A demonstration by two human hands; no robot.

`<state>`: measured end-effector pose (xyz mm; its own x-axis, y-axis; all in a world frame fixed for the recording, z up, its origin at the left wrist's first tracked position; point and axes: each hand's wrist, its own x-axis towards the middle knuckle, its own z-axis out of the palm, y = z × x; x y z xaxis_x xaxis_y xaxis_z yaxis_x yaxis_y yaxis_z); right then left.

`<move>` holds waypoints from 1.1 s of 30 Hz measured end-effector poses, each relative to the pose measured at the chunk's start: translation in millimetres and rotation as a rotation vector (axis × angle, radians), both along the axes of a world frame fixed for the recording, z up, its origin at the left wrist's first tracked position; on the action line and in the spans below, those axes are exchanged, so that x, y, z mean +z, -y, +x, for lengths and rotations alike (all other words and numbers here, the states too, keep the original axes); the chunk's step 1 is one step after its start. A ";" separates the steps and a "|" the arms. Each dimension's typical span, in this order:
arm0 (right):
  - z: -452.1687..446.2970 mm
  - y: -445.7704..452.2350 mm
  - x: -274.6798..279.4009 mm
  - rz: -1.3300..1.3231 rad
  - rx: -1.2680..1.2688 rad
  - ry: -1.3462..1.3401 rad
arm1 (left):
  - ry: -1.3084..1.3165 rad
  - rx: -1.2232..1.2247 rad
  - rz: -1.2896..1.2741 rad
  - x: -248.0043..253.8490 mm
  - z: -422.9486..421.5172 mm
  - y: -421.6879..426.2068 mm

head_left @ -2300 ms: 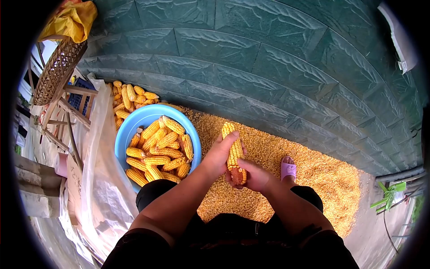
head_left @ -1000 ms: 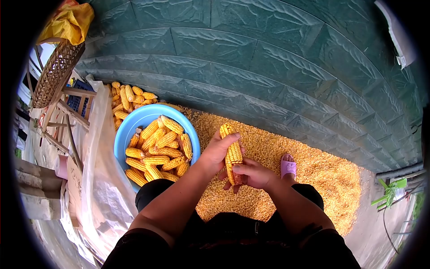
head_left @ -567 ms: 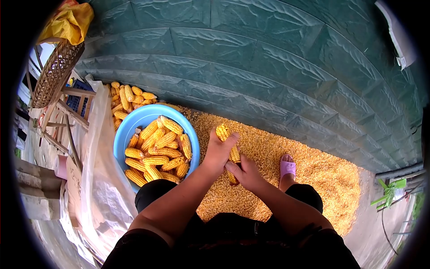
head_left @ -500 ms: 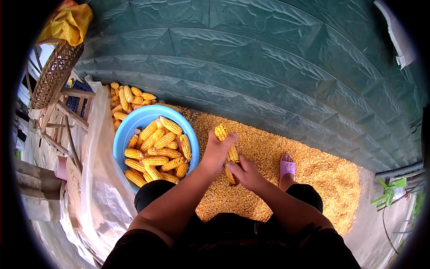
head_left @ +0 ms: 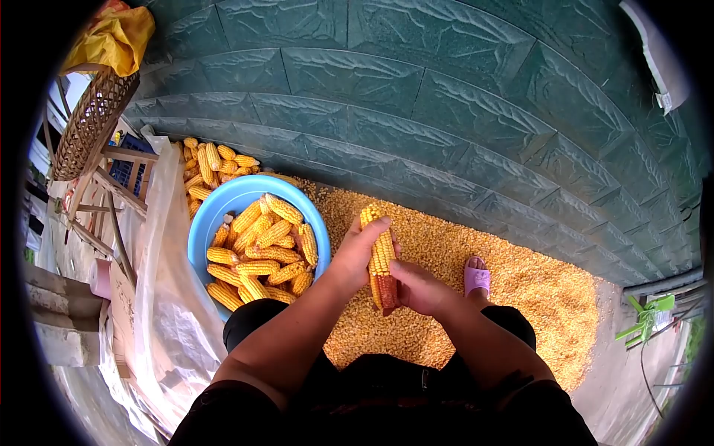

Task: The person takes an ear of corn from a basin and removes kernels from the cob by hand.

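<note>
While the left hand [head_left: 359,250] wraps its grip around the upper part of a corn cob [head_left: 382,255], the right hand [head_left: 422,288] clasps the cob's partly bared, reddish lower end, the far fingers apparently curled beneath, above spread loose kernels [head_left: 543,320] and beside a blue tub [head_left: 195,260] of yellow ears [head_left: 262,236].

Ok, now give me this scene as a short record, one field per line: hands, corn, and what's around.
Left hand: wrapped around the upper part of a corn cob
Right hand: at the cob's lower part, thumb against it, fingers mostly hidden
Cob state: yellow kernels above, reddish bare patch below
Container: blue tub on the left, holding more cobs
Behind tub: corn pile near the green wall
Ground: loose kernels spread widely
Footwear: pink sandal on the right foot
</note>
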<state>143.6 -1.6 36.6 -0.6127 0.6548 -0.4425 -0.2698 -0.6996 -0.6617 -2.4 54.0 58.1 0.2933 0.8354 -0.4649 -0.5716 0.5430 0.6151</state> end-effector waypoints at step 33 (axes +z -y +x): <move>-7.7 -0.5 -1.9 0.527 0.016 0.458 | -0.130 -0.038 0.172 -11.4 5.7 3.4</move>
